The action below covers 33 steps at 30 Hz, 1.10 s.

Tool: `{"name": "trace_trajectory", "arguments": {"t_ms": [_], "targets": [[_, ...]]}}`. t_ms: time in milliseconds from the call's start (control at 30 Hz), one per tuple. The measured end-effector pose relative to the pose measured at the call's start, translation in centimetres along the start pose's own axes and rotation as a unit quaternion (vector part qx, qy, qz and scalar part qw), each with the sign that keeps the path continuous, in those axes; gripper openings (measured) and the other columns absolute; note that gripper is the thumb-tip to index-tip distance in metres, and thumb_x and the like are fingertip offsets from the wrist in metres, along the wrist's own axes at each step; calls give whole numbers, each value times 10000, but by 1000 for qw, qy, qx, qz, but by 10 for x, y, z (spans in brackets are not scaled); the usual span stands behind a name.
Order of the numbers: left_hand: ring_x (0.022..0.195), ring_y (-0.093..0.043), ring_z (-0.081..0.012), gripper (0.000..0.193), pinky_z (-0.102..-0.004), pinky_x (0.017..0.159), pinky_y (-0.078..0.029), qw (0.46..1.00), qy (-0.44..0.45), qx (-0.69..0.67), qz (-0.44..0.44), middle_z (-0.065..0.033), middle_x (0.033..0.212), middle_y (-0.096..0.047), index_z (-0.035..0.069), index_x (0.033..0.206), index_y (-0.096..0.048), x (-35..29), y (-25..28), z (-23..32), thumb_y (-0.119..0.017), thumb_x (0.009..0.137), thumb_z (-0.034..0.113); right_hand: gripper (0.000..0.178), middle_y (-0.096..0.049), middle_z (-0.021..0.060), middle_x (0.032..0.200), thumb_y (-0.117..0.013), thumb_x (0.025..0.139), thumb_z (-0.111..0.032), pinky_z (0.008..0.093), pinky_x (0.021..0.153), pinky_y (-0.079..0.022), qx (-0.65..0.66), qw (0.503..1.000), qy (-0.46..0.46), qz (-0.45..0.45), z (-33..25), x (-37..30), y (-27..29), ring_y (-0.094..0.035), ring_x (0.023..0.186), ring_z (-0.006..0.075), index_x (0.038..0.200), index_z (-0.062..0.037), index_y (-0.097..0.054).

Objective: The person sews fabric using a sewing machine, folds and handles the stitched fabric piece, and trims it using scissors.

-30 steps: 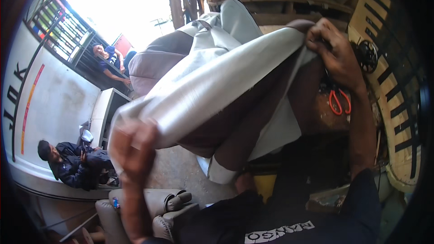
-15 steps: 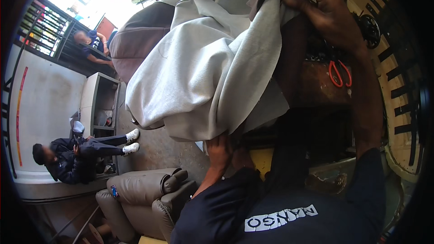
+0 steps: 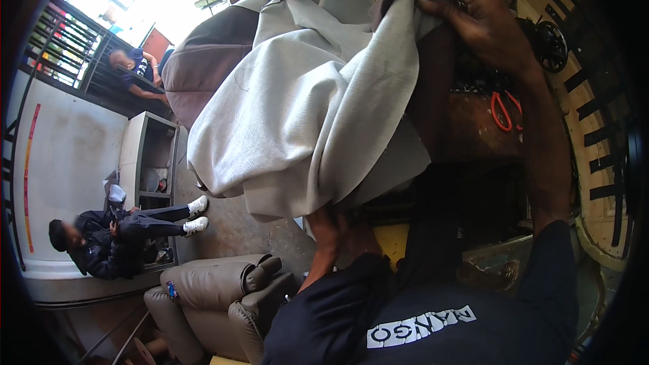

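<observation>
Reading from the left, the brown panels (image 3: 203,71) of the loose cover (image 3: 270,115) meet along visible seams, so some joining looks done there. Toward the middle, the grey material falls in deep folds across the person's front. Farther right its long edge runs free, with no hem that can be made out, and a lower grey flap (image 3: 399,159) hangs behind it. The piece is bunched rather than smoothed and sits fitted on nothing that can be seen; which edges, if any, remain to be joined cannot be told.

At the left stands a padded armchair (image 3: 203,290), near and well apart from the cover. Right of it, the left arm comes in from the near side in a dark sleeve, its forearm slanting away and to the right. The left hand (image 3: 324,222) passes beneath the near hem of the cloth; its fingers are hidden, so whether they grip anything cannot be told.

Farther right and higher, the right hand (image 3: 466,10) is raised at the cover's far right corner. Its fingers and thumb pinch the gathered grey and brown edge, holding it up; the wrist bends leftward, and the forearm runs steeply back to the near right. Beside that forearm, red-handled scissors (image 3: 499,113) lie on the bench (image 3: 473,111), with a black wheel (image 3: 551,47) beyond and a strapped pale frame (image 3: 595,108) at far right.
</observation>
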<state>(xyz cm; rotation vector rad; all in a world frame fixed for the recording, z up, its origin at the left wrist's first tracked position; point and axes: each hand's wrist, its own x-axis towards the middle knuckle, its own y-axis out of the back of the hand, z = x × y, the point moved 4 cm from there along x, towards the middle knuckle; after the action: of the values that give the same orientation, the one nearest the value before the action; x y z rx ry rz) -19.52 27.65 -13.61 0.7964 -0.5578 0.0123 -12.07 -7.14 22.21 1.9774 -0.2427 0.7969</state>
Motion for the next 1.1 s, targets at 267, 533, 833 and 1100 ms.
{"name": "trace_trajectory", "arguments": {"t_ms": [267,533,833,1100], "targets": [[951,-686,-399,212,-425,862,-528,989,72,-92,-91,-212,995,-713,13,1154,-719,13,94,-19,-669,950,36,127,-568,81,948,-681,946,-58,347,864,-482,43,999,-1,-13,29,-30,-3,-608,923,208,1047,8,-643],[961,-691,-444,252,-434,842,-538,991,54,-84,-89,-263,1028,-706,-4,1202,-659,20,98,-26,-629,954,25,138,-575,76,981,-676,970,-89,352,893,-492,61,997,-33,-14,35,-44,-4,-611,958,210,1064,9,-649],[980,-660,-394,250,-455,845,-532,979,27,-126,-156,-179,1071,-681,57,1091,-686,-10,53,-12,-749,849,56,147,-599,89,1010,-675,972,-104,370,919,-500,46,997,-54,-25,42,-47,-8,-625,998,238,1070,4,-656],[1171,-551,-422,325,-517,1038,-431,995,-58,64,-42,-184,1267,-587,123,1136,-740,-43,4,10,-778,814,136,125,-589,59,997,-664,980,-92,325,906,-473,43,994,-86,-44,42,-39,-11,-600,984,176,1057,6,-660]]}}
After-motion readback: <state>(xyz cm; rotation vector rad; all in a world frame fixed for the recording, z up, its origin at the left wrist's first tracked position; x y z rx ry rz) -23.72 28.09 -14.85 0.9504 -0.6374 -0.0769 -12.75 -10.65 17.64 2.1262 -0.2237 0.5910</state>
